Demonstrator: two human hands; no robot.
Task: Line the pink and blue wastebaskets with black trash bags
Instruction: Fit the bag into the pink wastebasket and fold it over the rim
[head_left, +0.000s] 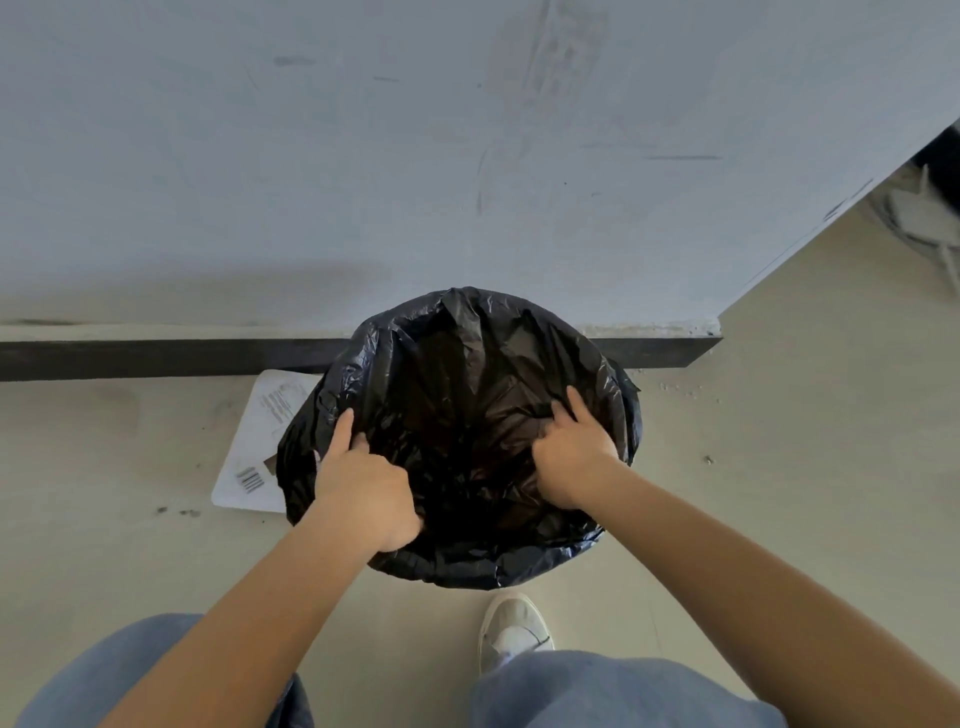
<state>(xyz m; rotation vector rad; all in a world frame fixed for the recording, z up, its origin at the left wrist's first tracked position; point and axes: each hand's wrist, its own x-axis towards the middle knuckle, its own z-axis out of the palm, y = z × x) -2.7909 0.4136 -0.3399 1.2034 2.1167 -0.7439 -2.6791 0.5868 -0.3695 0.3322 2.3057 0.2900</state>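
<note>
black trash bag (467, 405) open, draped over a round bin's rim, on floor (779, 467) against grey wall (363, 156) | left hand (363, 483) fingers clamped on near-left rim film | right hand (571, 452) fingers pinching inner film at right | white printed packet (260, 441) under bin's left | white shoe (514, 629) just below

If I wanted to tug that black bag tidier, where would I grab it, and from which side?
Probably the folded-over edge of the black trash bag, coming from above. The plastic is turned out over the bin's rim there and bunches into loose wrinkles that can be pinched and pulled downward. The left hand and right hand already work near that rim, fingers reaching inside the opening.
</note>
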